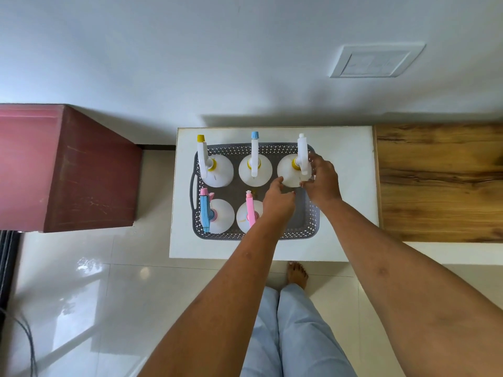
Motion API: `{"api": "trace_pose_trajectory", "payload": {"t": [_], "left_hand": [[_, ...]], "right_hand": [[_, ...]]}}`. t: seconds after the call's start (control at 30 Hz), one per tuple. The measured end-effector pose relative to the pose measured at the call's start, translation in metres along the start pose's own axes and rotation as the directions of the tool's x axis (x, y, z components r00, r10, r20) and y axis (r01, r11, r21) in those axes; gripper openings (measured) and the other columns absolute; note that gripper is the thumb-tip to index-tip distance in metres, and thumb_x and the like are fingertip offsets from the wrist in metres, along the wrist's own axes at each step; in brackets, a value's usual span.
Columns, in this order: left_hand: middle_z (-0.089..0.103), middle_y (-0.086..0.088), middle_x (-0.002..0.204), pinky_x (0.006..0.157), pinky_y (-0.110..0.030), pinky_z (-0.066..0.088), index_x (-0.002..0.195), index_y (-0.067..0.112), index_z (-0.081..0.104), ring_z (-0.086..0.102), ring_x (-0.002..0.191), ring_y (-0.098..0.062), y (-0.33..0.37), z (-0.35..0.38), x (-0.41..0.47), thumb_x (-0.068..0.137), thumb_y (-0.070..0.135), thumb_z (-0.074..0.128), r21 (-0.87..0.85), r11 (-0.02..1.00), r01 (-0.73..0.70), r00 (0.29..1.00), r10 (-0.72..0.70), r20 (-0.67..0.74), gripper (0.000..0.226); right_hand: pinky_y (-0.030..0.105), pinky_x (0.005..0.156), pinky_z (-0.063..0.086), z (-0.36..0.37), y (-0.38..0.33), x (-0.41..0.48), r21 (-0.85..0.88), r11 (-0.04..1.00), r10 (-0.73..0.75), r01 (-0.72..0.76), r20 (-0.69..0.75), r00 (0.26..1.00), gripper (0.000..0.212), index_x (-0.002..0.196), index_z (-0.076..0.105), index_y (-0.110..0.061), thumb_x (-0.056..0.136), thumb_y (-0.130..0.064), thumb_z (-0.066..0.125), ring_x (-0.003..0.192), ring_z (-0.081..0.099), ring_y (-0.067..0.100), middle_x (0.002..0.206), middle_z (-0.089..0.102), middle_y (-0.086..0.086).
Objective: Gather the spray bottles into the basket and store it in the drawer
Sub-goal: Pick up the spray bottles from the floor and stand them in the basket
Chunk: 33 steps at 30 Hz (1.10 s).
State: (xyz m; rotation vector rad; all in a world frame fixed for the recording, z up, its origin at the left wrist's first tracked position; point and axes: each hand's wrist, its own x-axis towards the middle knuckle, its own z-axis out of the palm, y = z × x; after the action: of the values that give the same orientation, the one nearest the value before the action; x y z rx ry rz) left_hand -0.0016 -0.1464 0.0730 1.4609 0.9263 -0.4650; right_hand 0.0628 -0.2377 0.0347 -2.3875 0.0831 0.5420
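Note:
A grey perforated basket (307, 221) stands on a small white table (351, 159). Several white spray bottles stand upright inside it: a yellow-tipped one (217, 170) at the back left, a blue-tipped one (255, 170) at the back middle, a white-headed one (292, 170) at the back right, a blue-and-pink one (217, 216) at the front left and a pink one (249, 213) at the front middle. My right hand (322, 178) holds the white-headed bottle at its trigger side. My left hand (277, 204) touches that bottle's near side with its fingertips.
A dark red cabinet (81, 170) stands to the left of the table. A wooden-topped surface (441, 180) adjoins the table on the right. A white wall with a switch plate (377, 61) lies behind. My legs and a bare foot (297, 273) stand on glossy floor tiles.

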Motion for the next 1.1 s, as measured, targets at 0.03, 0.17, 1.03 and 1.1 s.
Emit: {"api": "trace_pose_trajectory", "payload": {"t": [0.03, 0.17, 1.03, 1.1], "left_hand": [[0.051, -0.003, 0.136, 0.095, -0.031, 0.044, 0.141, 0.017, 0.037, 0.049, 0.118, -0.018, 0.000, 0.001, -0.002, 0.090, 0.008, 0.051, 0.018, 1.000, -0.008, 1.000, 0.008, 0.005, 0.054], [0.048, -0.007, 0.140, 0.102, -0.033, 0.041, 0.142, 0.016, 0.035, 0.046, 0.126, -0.023, 0.001, 0.007, -0.014, 0.089, 0.006, 0.050, 0.093, 0.995, -0.035, 0.998, 0.029, 0.057, 0.056], [0.040, -0.003, 0.145, 0.087, -0.024, 0.043, 0.132, 0.021, 0.049, 0.049, 0.116, -0.017, -0.132, 0.124, -0.182, 0.091, 0.011, 0.046, 0.648, 0.577, -0.496, 0.789, -0.011, 0.614, 0.043], [0.043, -0.003, 0.144, 0.080, -0.022, 0.039, 0.131, 0.020, 0.050, 0.047, 0.104, -0.011, -0.159, 0.128, -0.210, 0.091, 0.011, 0.047, 0.641, 0.535, -0.550, 0.757, -0.005, 0.654, 0.041]], "right_hand": [[0.042, 0.101, 0.046, 0.000, 0.002, -0.003, -0.006, 1.000, 0.006, -0.006, -0.008, 1.000, 0.074, 0.139, 0.040, -0.019, 0.075, 0.000, 0.072, 0.117, 0.052, 0.034, 0.130, 0.049, 0.017], [0.040, 0.100, 0.046, -0.005, 0.011, -0.018, 0.001, 0.999, 0.038, -0.038, -0.063, 0.997, 0.070, 0.136, 0.042, -0.019, 0.076, -0.001, 0.072, 0.119, 0.051, 0.032, 0.131, 0.049, 0.016], [0.037, 0.099, 0.044, -0.053, 0.195, -0.312, 0.449, 0.763, 0.618, -0.464, -0.295, 0.729, 0.048, 0.130, 0.047, -0.015, 0.084, -0.003, 0.054, 0.118, 0.048, 0.028, 0.130, 0.047, 0.013], [0.038, 0.101, 0.044, -0.046, 0.209, -0.354, 0.485, 0.739, 0.646, -0.468, -0.308, 0.699, 0.046, 0.129, 0.048, -0.015, 0.084, -0.004, 0.055, 0.118, 0.048, 0.028, 0.129, 0.048, 0.013]]}}
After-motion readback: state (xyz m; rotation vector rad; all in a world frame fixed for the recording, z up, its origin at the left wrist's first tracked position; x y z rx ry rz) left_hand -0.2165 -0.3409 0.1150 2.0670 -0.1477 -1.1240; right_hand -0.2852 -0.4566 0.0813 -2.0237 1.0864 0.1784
